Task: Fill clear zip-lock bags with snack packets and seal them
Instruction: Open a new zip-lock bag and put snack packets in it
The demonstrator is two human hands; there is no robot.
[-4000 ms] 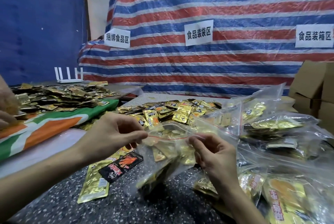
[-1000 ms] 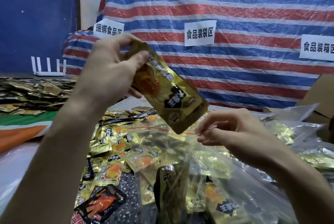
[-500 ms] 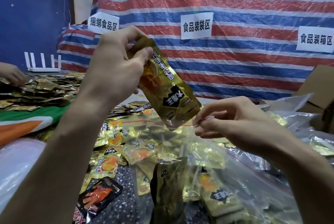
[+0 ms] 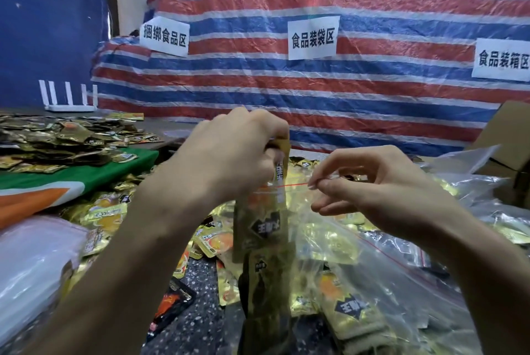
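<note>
My left hand [image 4: 229, 151] grips the top of a gold snack packet [image 4: 262, 222] that stands upright, its lower part inside the mouth of a clear zip-lock bag [image 4: 329, 240]. My right hand [image 4: 370, 182] pinches the bag's rim by its red zip line and holds the mouth apart. Other gold packets show through the bag lower down, one of them upright at the bottom centre [image 4: 268, 291]. Loose gold packets [image 4: 109, 211] lie on the speckled table under my left arm.
Filled clear bags [image 4: 487, 202] pile up at the right, beside a cardboard box [image 4: 513, 136]. A large heap of packets [image 4: 63, 136] sits at the left on a green and orange cloth. A white router stands behind it. The striped tarp wall carries three paper signs.
My left hand has come down from head height and lowered the gold packet into the bag mouth. My right hand has kept its hold on the rim.
</note>
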